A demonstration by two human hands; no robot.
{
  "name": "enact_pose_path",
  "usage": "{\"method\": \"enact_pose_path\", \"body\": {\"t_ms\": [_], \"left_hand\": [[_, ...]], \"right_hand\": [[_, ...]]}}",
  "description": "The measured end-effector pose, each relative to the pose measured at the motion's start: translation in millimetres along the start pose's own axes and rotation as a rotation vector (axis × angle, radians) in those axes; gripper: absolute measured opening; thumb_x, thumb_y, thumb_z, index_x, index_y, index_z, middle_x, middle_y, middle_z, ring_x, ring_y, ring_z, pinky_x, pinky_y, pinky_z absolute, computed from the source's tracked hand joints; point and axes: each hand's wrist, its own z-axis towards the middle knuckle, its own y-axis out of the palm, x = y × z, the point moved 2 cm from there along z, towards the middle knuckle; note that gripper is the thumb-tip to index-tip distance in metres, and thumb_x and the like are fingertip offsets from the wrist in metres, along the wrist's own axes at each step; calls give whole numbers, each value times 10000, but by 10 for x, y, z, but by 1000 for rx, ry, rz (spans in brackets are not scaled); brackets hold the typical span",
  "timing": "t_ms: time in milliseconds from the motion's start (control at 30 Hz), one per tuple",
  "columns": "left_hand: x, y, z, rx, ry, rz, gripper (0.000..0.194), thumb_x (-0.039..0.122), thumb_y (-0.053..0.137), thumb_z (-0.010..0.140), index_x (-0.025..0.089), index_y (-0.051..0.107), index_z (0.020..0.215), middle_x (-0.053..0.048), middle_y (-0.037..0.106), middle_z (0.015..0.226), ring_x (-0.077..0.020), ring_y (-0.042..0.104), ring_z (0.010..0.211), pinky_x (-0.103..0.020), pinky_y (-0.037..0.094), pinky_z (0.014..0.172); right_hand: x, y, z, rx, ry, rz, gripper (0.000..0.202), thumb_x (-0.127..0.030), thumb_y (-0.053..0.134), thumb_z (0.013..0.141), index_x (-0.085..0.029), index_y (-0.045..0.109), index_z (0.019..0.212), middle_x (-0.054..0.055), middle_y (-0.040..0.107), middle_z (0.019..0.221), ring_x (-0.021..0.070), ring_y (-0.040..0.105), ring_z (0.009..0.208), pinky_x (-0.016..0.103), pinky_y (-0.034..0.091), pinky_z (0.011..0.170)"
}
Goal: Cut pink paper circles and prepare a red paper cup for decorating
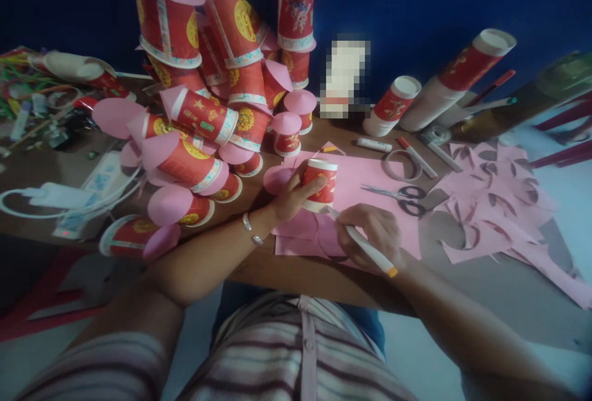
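Left hand (293,199): extended far-right, fingers curled round cup (319,181).
Right hand (372,230): angled far-left, fingers pinching pen (374,253).
Cup: roughly upright, over pink paper (363,169).
Pen: slanting near-right to far-left, tip at cup's base.

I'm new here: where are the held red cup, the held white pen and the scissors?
Held red cup (326,172): head view, upper red side.
Held white pen (371,251): head view, white barrel.
Scissors (397,195): head view, where blades meet handles.
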Motion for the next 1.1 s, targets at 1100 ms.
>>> {"method": "enact_pose_path", "body": {"t_ms": [1100], "left_hand": [[-15, -8, 13, 9, 28, -35, 496, 511, 825, 788, 214, 596, 1113, -40, 729, 1006, -218, 716, 906, -370, 571, 816]], "right_hand": [[-49, -15, 48, -13, -45, 24, 213, -35, 641, 846, -208, 563, 943, -28, 641, 666, 134, 627, 550, 251, 510, 533]]}}
